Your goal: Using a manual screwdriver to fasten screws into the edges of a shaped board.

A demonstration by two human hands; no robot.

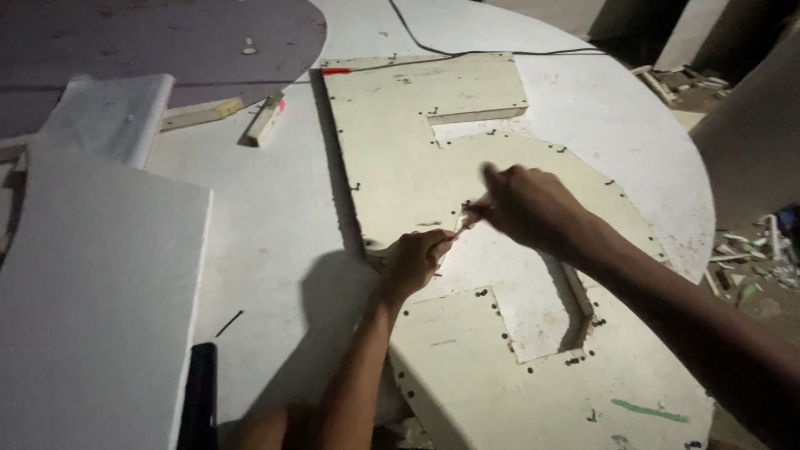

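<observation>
Left hand [414, 260] clenched, resting on cream board [400, 158] near its left edge. Right hand [527, 204] just beside it, pinching a thin pale stick [461, 223] whose lower end meets the left fist; motion blur hides detail. Board has two rectangular notches, dark screw dots along edges, and lies on white worktop [275, 225]. White slab [92, 317] far left; wood block [265, 119] beyond.

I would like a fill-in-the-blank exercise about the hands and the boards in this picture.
1. The left hand and the right hand both pinch one small, thin ____ object.
2. Both hands work above the large cream-coloured flat board, which has ____ rectangular cut-outs.
3. A short wooden block with a ____ end lies beyond the hands.

Missing words: pale; two; red
</observation>
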